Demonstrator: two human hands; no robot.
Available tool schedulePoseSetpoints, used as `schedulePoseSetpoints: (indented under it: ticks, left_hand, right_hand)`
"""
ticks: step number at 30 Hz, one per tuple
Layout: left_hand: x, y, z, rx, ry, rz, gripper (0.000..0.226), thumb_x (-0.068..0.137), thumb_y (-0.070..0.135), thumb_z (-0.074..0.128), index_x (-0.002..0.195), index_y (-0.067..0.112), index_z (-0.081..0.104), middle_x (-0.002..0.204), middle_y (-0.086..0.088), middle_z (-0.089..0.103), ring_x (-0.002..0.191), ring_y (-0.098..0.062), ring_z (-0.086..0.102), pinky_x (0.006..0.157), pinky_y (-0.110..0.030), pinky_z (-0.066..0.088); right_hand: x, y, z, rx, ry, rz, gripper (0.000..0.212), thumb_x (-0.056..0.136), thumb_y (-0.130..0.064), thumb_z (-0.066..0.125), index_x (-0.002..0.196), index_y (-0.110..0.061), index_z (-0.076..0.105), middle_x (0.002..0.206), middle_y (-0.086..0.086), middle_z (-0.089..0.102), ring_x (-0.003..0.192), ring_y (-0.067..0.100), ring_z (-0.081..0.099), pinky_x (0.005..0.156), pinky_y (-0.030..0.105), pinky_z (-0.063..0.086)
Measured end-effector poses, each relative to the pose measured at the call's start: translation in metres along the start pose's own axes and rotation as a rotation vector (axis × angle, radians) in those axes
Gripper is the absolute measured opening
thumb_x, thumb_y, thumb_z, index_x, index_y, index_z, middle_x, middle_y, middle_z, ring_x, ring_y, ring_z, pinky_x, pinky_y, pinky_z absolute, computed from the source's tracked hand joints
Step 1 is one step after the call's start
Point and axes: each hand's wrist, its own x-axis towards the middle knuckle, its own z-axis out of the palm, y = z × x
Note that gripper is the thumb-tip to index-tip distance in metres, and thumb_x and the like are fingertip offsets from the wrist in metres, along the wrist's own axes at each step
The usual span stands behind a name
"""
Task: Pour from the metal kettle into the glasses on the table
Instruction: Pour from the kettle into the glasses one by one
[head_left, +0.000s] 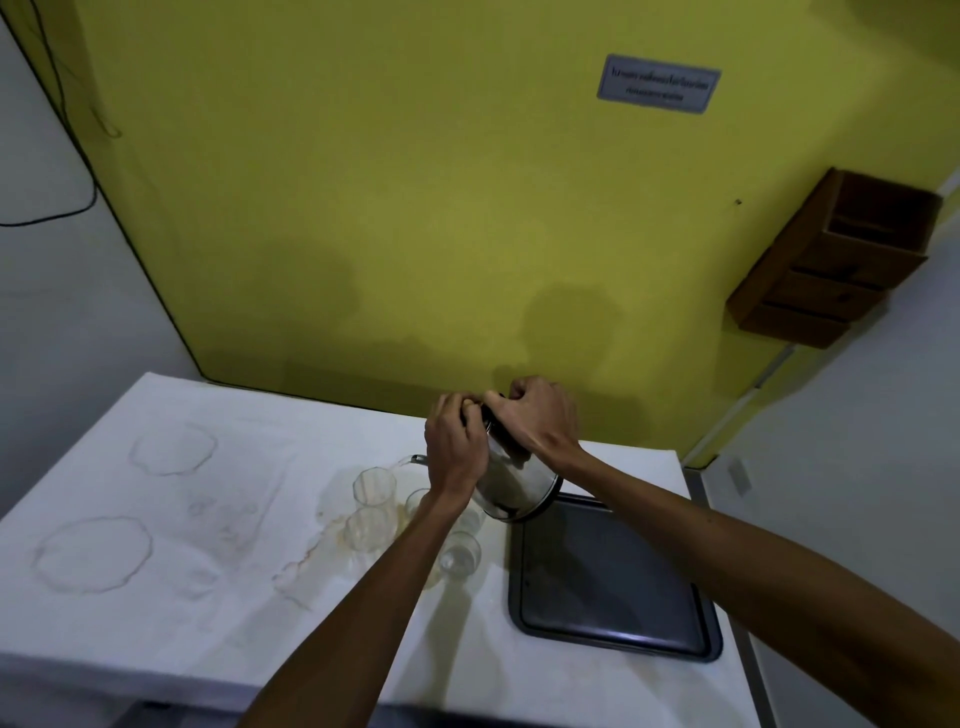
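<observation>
The right hand (540, 415) has its fingers curled tight around the dark handle at the top of the kettle (511, 486). The left hand (456, 447) lies over the kettle's upper side, fingers bent and pressed against the lid area, just beside the right hand; the two nearly touch at the knuckles. Both forearms reach in from the lower edge, the left one crossing in front of some of the glasses.

The kettle is lifted and tipped to the left, its base raised above the far corner of a dark tray (618, 577). Its spout (418, 459) points left, and a thin stream of water leaves it toward the tall glass (375, 487) just below.

Other glasses stand close by: a second tall glass (366, 527) in front of the first, a short glass (458, 553) nearer the tray, and another partly hidden behind the left wrist.

All stand on a white table (156, 545) marked with ring-shaped stains. Behind it rises a yellow wall (389, 208) bearing a small sign (658, 83) and a wooden box (836, 260).
</observation>
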Motion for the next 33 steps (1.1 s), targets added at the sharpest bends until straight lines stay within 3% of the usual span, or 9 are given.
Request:
schedulePoseSetpoints:
  ticks: [5,12,23,27,33]
  left_hand:
    - [-0.0001,-0.0006,0.0008,-0.005,0.005,0.004,0.035,0.089,0.027,0.035,0.077,0.007,0.062,0.080,-0.011,0.063,0.075,-0.028,0.054,0.066,-0.029,0.030]
    - [0.0004,0.0000,0.0014,-0.005,0.009,0.007,0.036,0.089,0.026,0.035,0.077,0.006,0.062,0.080,-0.010,0.063,0.076,-0.028,0.054,0.067,-0.030,0.032]
    - [-0.0006,0.0029,0.0038,-0.005,0.029,-0.003,0.040,0.088,0.027,0.034,0.081,0.005,0.067,0.083,-0.012,0.066,0.078,-0.030,0.057,0.069,-0.035,0.038]
    - [0.0000,0.0029,0.0040,0.001,0.043,-0.008,0.041,0.088,0.027,0.034,0.083,0.005,0.068,0.084,-0.013,0.067,0.079,-0.031,0.058,0.070,-0.037,0.039]
    - [0.0033,0.0019,0.0033,-0.002,0.051,-0.014,0.040,0.089,0.028,0.035,0.083,0.006,0.068,0.084,-0.012,0.068,0.080,-0.031,0.058,0.070,-0.038,0.042]
  right_hand:
    - [0.0001,0.0012,-0.0002,0.001,-0.002,-0.020,0.049,0.067,-0.057,0.052,0.048,-0.014,0.035,0.045,0.001,0.033,0.046,0.021,0.035,0.051,0.032,0.036]
    - [0.0005,0.0015,-0.0014,-0.014,0.011,-0.028,0.046,0.064,-0.059,0.047,0.049,-0.017,0.037,0.047,0.002,0.035,0.047,0.021,0.035,0.052,0.036,0.046]
    - [0.0036,0.0028,-0.0013,-0.007,-0.006,-0.037,0.048,0.066,-0.059,0.049,0.049,-0.014,0.044,0.046,0.003,0.040,0.046,0.022,0.040,0.053,0.031,0.042]
    - [0.0046,0.0007,-0.0010,0.000,-0.018,-0.034,0.048,0.066,-0.059,0.049,0.049,-0.014,0.045,0.046,0.004,0.040,0.046,0.022,0.042,0.053,0.034,0.046]
    - [0.0072,-0.0027,-0.0029,-0.013,-0.019,-0.055,0.047,0.070,-0.054,0.057,0.049,-0.016,0.040,0.046,0.002,0.035,0.046,0.021,0.036,0.050,0.030,0.035]
